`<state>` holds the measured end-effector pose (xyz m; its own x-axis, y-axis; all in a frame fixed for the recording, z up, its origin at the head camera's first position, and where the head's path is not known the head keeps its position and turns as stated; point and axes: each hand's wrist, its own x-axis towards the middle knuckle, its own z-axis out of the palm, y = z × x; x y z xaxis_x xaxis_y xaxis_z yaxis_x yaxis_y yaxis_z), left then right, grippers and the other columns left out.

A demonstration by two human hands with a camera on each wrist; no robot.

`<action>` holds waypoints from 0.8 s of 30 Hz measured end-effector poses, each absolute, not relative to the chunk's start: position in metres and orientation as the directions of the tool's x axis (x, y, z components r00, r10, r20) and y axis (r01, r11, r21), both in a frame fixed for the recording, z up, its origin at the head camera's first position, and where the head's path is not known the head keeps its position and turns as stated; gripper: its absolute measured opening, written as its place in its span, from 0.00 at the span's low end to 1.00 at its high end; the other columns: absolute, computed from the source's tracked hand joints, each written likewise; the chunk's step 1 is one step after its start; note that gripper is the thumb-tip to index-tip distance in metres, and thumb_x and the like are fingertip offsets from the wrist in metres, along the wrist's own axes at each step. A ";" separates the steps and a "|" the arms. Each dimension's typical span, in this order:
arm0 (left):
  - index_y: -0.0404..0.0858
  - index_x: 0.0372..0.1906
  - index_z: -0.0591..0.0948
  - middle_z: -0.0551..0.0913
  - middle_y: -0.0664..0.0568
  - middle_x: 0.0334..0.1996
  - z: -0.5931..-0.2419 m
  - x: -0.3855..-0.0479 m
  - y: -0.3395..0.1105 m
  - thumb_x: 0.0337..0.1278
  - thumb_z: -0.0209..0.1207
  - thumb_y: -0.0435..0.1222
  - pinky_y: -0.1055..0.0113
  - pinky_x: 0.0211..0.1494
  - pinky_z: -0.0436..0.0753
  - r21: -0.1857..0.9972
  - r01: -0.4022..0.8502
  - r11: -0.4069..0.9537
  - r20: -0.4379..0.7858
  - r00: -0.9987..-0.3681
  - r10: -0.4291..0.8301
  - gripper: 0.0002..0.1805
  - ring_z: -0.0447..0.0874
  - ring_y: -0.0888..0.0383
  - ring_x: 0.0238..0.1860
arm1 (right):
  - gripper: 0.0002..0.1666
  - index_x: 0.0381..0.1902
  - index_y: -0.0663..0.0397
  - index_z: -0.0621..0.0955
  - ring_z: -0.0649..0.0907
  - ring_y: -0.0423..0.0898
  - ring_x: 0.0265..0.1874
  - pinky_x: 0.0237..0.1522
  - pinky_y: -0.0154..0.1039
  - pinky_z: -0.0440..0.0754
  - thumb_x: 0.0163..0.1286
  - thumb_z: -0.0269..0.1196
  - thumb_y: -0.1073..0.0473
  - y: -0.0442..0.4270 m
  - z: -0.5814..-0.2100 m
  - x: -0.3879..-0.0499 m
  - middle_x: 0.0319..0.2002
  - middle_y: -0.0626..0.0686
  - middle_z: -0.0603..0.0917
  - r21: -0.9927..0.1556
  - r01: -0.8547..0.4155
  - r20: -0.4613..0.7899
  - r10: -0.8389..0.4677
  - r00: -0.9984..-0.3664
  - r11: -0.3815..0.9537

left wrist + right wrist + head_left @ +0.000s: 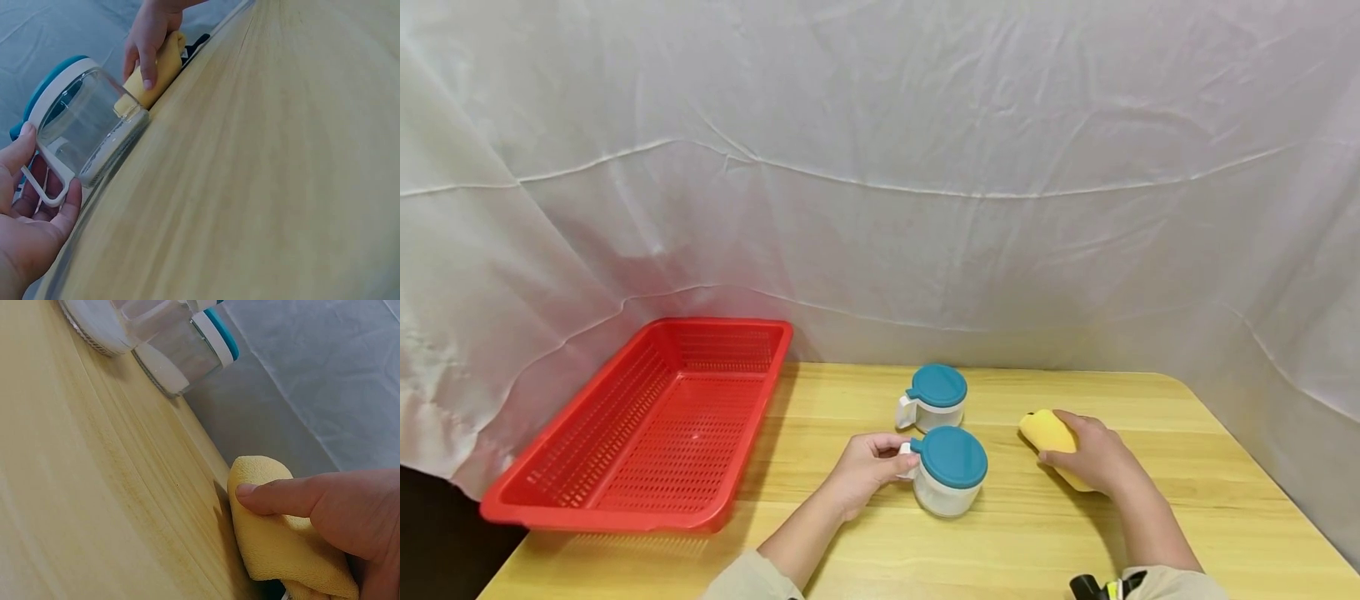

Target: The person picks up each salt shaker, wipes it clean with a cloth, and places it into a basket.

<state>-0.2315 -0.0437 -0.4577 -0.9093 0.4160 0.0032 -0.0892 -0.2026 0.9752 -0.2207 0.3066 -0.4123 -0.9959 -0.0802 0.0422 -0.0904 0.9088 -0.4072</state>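
Note:
Two clear glass seasoning jars with teal lids and white handles stand on the wooden table. The nearer jar (950, 471) has its handle pinched between the thumb and fingers of my left hand (874, 471); the left wrist view shows the same jar (87, 119) from the side, its base at the tabletop. Just behind it stands the farther jar (937, 398), untouched. To the right, my right hand (1097, 454) grips a folded yellow cloth (1048, 433) on the table. In the right wrist view, the thumb presses along the cloth (275, 544); the other fingers are mostly hidden.
A large red plastic basket (748, 450) with slotted sides sits on the left of the table. Pale fabric (880, 250) hangs behind the table and along its sides. The table's right edge runs beyond my right hand.

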 end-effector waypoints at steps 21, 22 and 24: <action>0.26 0.52 0.82 0.86 0.51 0.39 -0.441 -0.230 -0.044 0.60 0.65 0.34 0.55 0.47 0.87 0.978 0.033 -0.204 0.087 -0.961 0.261 0.19 0.83 0.59 0.40 | 0.53 0.71 0.62 0.65 0.74 0.73 0.56 0.49 0.65 0.75 0.58 0.70 0.37 0.306 -0.420 -0.224 0.61 0.76 0.70 -0.419 -0.096 0.049 -0.083 -0.995 0.903; 0.27 0.52 0.82 0.86 0.50 0.39 -0.438 -0.229 -0.045 0.59 0.66 0.34 0.54 0.47 0.87 0.978 0.039 -0.203 0.090 -0.964 0.249 0.19 0.83 0.59 0.39 | 0.53 0.71 0.62 0.65 0.75 0.72 0.55 0.48 0.64 0.76 0.57 0.71 0.38 0.305 -0.421 -0.224 0.61 0.76 0.70 -0.419 -0.099 0.052 -0.085 -0.995 0.903; 0.26 0.52 0.82 0.86 0.49 0.39 -0.432 -0.229 -0.046 0.59 0.66 0.34 0.54 0.47 0.87 0.977 0.051 -0.207 0.098 -0.970 0.224 0.19 0.84 0.58 0.39 | 0.53 0.71 0.61 0.65 0.77 0.70 0.53 0.48 0.64 0.76 0.56 0.73 0.41 0.303 -0.420 -0.225 0.60 0.75 0.71 -0.407 -0.109 0.063 -0.092 -0.994 0.907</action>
